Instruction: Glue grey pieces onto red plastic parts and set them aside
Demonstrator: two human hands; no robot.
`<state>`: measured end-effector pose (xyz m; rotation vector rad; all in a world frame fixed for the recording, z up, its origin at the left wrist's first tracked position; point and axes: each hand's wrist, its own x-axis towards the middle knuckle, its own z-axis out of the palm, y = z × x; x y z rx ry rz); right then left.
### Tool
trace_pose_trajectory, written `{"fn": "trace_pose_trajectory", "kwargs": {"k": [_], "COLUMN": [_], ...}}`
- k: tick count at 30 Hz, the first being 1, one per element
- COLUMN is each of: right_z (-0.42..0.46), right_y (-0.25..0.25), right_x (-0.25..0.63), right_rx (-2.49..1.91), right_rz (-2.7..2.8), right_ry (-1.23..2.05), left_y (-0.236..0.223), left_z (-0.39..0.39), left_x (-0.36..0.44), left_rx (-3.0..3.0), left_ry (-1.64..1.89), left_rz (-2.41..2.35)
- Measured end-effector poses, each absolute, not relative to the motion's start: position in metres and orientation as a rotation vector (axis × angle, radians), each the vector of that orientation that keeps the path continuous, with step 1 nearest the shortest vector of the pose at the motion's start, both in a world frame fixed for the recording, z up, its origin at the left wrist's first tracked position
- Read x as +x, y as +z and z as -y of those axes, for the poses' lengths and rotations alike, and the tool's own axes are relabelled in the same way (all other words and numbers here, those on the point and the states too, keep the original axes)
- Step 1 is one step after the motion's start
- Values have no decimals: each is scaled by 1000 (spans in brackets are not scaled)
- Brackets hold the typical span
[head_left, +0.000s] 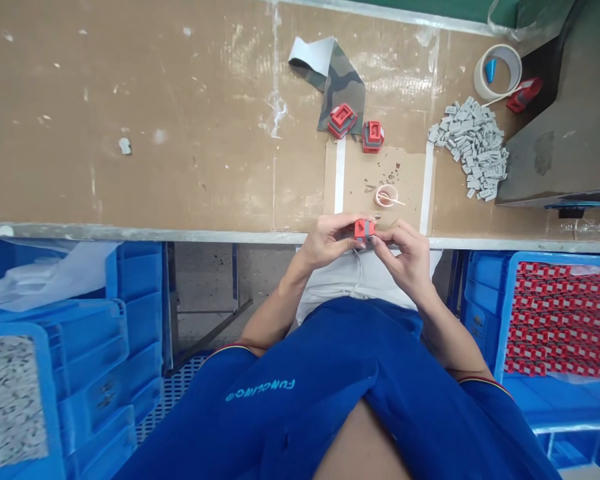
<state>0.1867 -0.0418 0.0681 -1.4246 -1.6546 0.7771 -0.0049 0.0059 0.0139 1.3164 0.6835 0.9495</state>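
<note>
My left hand (325, 240) and my right hand (405, 257) meet at the near edge of the cardboard-covered workbench (180, 133). Together they pinch a small red and grey plastic part (364, 230), fingers closed round it from both sides. Just beyond the hands sit a small white cup with a stick in it (386, 196) and a tiny metal ball (378, 216). Two more red parts (342, 120) (373, 136) lie farther back beside a camouflage cloth strip (337, 77).
A heap of small grey pieces (473, 147) lies at the right, near a tape roll (497, 70) and a dark box (565, 133). Blue crates stand below the bench: one at right full of red parts (565, 320), one at left with grey pieces (10, 400).
</note>
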Motion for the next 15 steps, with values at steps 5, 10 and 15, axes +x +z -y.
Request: {"fn": "trace_pose_trajectory", "kwargs": {"k": [5,10,15], "right_z": [45,50,47], "right_y": [63,66,72], "right_x": [185,189,194], "right_rx": [-1414,-1435,-1444], "right_rz": [1589,1709,1860], "right_ry": [818,714,716], "left_y": [13,12,13], "left_z": [-6,-5,-3], "left_x": [-7,-7,-6], "left_rx": [1395,1421,1346], "left_ry": [947,912,904], "left_rz": [-719,-708,-650]}}
